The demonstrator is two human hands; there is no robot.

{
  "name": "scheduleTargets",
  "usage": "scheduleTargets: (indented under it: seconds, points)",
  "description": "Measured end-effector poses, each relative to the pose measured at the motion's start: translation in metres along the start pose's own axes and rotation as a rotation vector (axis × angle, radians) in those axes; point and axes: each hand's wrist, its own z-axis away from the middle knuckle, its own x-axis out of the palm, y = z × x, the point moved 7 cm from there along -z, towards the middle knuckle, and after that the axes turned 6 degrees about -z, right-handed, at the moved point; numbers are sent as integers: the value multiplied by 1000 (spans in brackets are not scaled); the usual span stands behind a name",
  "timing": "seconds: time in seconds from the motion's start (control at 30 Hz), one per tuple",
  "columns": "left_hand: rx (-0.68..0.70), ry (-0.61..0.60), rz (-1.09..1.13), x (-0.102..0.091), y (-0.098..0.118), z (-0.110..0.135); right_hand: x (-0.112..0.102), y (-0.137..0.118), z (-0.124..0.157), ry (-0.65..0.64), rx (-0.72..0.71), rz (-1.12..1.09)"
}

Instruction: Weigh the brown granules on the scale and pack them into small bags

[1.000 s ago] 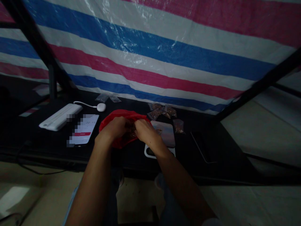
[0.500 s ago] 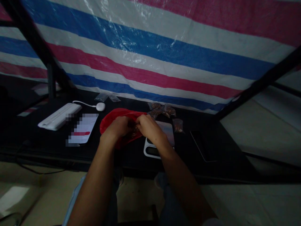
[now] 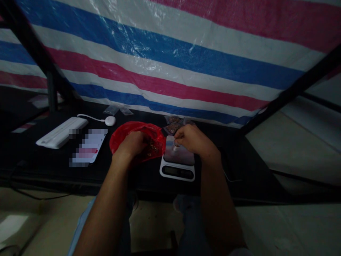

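The left forearm is extended from the near side toward the far side, angled slightly right, and its wrist is bent to the right at the near-left rim of the red bag [image 3: 117, 137]. The left hand [image 3: 134, 144] is lowered palm-down into the bag mouth with the fingers curled; the fingertips are hidden, so their opening and any grip cannot be told. Brown bits [image 3: 153, 147] are exposed in the bag to the right of this hand.

The right forearm is extended from the near right, and its wrist is bent left. The right hand [image 3: 193, 138] is held over the far right part of the scale [image 3: 179, 157], with thumb and fingers curled downward and their tips close together; whether anything is pinched cannot be told.

The scale is positioned just right of the bag on the black table [image 3: 145, 182]. Filled clear bags [image 3: 173, 127] are placed beyond the scale.
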Motion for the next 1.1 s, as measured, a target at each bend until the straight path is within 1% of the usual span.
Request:
scheduleTargets:
  seconds: [0.17, 0.37, 0.5, 0.57, 0.67, 0.73, 0.77, 0.8, 0.87, 0.9, 0.97, 1.03, 1.1]
  points:
    - [-15, 7, 23, -1, 2, 2, 7, 9, -5, -34, 47, 27]
    - [32, -75, 64, 7, 4, 2, 7, 10, -5, -10, 50, 36]
    - [24, -29, -12, 5, 2, 0, 4, 10, -4, 3, 47, 60]
    - [17, -26, -31, 5, 1, 0, 2, 9, -2, 9, 57, 42]
    - [-12, -37, -25, 3, 1, 2, -4, -1, 2, 44, 28, 24]
    - [-37, -38, -32, 0, 1, 5, -6, -16, 3, 101, -32, 27]
    - [-39, -34, -39, -2, 1, 6, -3, -26, 4, 115, -75, 21]
    - [-35, -27, -47, -4, 2, 7, 3, -36, 3, 111, -121, 10]
    - [-19, -16, -61, -8, 4, 8, 28, -57, 1, 2, -216, -25]
    - [-17, -21, -70, -9, 4, 8, 43, -64, -1, -63, -231, -20]
    - [-29, -50, -77, -8, 1, 9, 69, -73, -6, -122, -240, 57]
    - [-16, -84, -53, -6, -1, 10, 87, -75, -12, -124, -218, 150]
    - [21, -99, -12, -5, 0, 13, 95, -70, -18, -94, -168, 225]
